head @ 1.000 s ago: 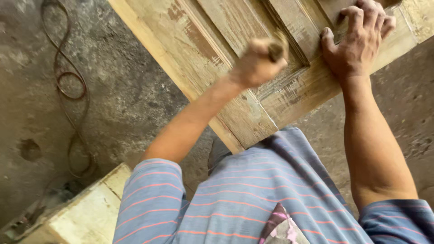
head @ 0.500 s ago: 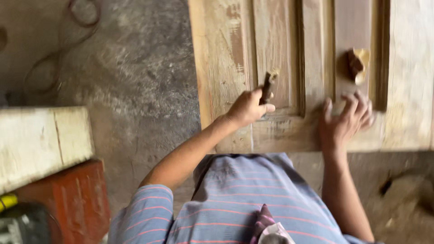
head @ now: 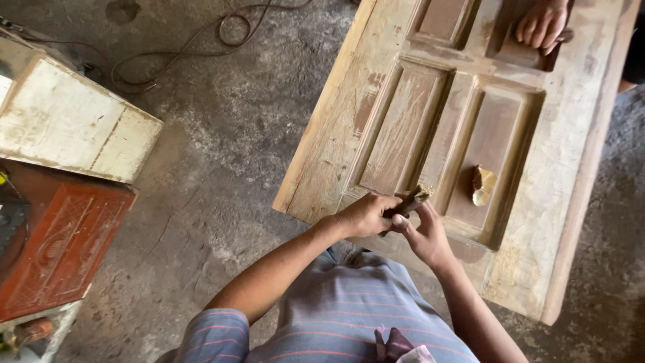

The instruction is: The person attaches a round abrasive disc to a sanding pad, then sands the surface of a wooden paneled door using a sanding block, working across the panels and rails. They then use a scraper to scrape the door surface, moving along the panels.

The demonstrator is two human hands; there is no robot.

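A small dark scraping tool (head: 405,202) is gripped in the closed left hand (head: 366,215) and pinched at its tip by the right hand (head: 424,235), over the near edge of a worn panelled wooden door (head: 571,175). A folded brown scrap (head: 482,185) is seen in a recessed panel nearby. Another person's hand (head: 541,23) is rested at the far end.

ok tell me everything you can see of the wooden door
The wooden door lies flat, raised above the concrete floor, pale and worn, patched with leftover finish. It has recessed panels in moulded frames. A crumpled brown scrap rests in one panel. Another person's hand presses on its far end; both near hands work at its lower rail.
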